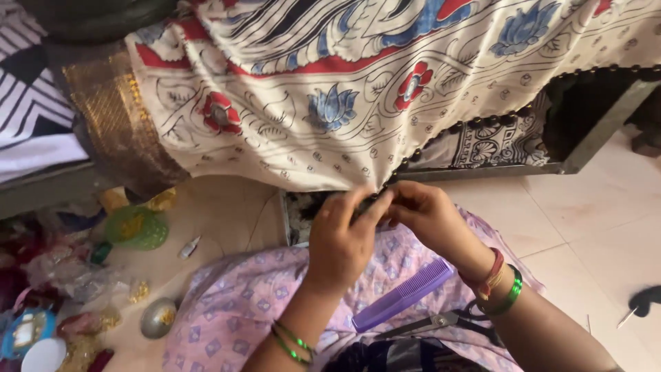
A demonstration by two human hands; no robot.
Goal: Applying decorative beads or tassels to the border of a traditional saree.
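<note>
The printed sari's beaded edge point(385, 184) hung off the bed just above the lap, pinched by the left hand point(341, 238) and right hand point(423, 213). Keeping the border taut between fingertips would probably steady this fine work.

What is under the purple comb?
The purple comb lies on a lap covered in pink patterned cloth. Beside it sit black-handled scissors, not under it. Whatever the comb itself covers cannot be seen.

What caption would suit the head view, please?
Both hands pinch the beaded edge of a printed floral cloth, purple comb on lap.
</note>
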